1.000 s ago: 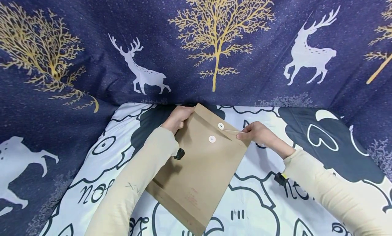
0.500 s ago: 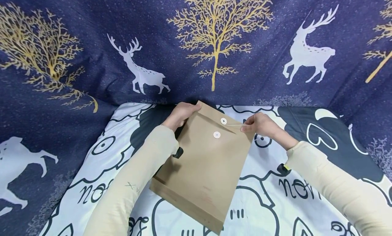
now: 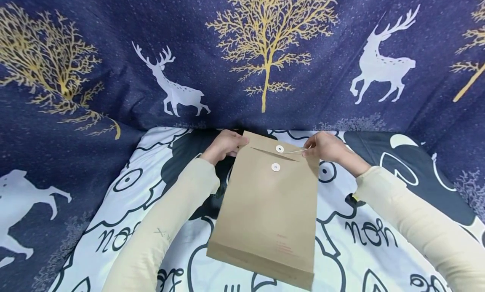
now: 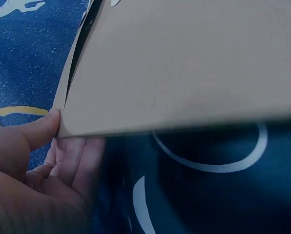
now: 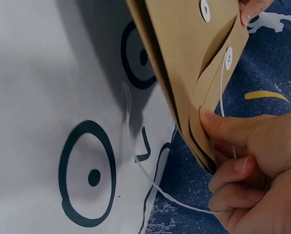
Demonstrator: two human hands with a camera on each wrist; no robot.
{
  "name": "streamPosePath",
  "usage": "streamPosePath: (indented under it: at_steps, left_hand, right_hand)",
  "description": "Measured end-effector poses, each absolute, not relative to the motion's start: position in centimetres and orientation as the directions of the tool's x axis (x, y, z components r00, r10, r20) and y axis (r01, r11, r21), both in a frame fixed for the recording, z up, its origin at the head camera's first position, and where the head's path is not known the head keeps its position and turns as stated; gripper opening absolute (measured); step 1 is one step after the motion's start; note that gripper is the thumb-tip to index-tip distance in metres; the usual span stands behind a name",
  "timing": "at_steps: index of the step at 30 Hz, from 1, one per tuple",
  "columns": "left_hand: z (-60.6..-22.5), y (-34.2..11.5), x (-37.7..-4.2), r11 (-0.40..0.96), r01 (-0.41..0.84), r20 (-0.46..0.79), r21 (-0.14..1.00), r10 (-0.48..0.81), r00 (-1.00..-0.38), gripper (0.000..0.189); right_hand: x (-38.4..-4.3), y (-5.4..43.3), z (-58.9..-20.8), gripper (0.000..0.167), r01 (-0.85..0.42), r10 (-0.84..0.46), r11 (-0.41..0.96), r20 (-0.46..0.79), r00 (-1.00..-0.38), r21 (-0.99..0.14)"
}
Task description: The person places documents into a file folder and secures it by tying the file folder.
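A brown paper envelope (image 3: 267, 207) with two white button discs is held up by its top corners, flap end away from me. My left hand (image 3: 226, 145) pinches the top left corner, thumb on the front and fingers behind, as the left wrist view shows. At the top right corner my right hand (image 3: 326, 148) grips the flap edge between thumb and fingers. A thin white string (image 5: 222, 92) runs from the flap's disc (image 3: 279, 148) into that hand, and its loose end hangs below. The second disc (image 3: 275, 167) sits on the body. A gap shows under the flap.
Beneath is a bed-like surface with a white and dark cartoon-print sheet (image 3: 363, 258). Behind it hangs a dark blue cloth (image 3: 318, 102) printed with white deer and golden trees.
The envelope has turned to stand straighter, its lower end swinging to the right. My right hand has risen slightly with its corner; both hands keep hold.
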State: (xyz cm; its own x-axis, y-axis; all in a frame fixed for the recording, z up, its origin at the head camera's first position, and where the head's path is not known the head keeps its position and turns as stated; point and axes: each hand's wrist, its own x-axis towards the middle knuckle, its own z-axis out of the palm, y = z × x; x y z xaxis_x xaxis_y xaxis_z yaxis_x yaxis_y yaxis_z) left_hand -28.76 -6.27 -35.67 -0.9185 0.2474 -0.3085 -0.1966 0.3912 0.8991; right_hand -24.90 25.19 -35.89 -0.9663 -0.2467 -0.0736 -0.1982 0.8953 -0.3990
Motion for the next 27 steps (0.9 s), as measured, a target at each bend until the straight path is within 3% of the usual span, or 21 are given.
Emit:
streamPosePath:
  at_steps: [12,20,27]
  left_hand:
    - [-37.3,-5.4,-28.0,0.388,-0.165,-0.294,0.907,0.303,-0.906,0.032]
    - [-38.3,-4.3,-28.3,0.524,-0.073,-0.218,0.849,0.221,-0.951,0.015]
    - [-39.0,-3.7,-28.6,0.752,0.013,-0.181,0.660,0.175,-0.968,0.019]
  right_hand:
    - [-25.8,26.0,-36.9,0.022,-0.233,-0.268,0.912,-0.063,-0.961,-0.338]
    - [-26.4,26.2,-37.9,0.019,-0.241,-0.264,0.919,-0.033,-0.964,-0.311]
    - [-27.1,26.5,-38.8,0.024,-0.218,-0.249,0.923,-0.061,-0.967,-0.318]
